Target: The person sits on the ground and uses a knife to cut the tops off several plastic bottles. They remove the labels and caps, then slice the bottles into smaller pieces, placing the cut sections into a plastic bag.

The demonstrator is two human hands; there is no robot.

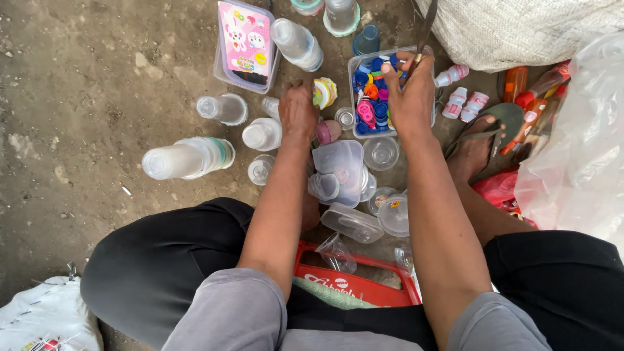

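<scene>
Bare, gritty concrete floor [84,84] fills the scene, and the person sits low on a red plastic crate [364,286], knees wide, both arms stretched forward. Left hand [298,110] is down among the clear plastic bottles, fingers curled, its grip right against a small yellow-and-white cup [325,92]; whether it is actually clamped on the cup or only touching it, I cannot tell from this angle. Right hand [409,91] hovers over the clear tub of bottle caps [374,97], mostly blue with some pink and orange, and its grip is closed around the handle of a knife [426,32] whose blade points up and away toward the woven white sack [520,29]. Just beside the left hand stand two uncapped clear bottles [224,109], with a bigger one lying on its side [188,158] further left. Between the arms sits a heap of clear food containers and lids [341,169]. A lidded box with a pink cartoon label [246,42] rests behind the bottles. Off to the right, a foot in a green sandal [487,133] sits near small white drink bottles [465,104] and orange bottles [520,84].
</scene>
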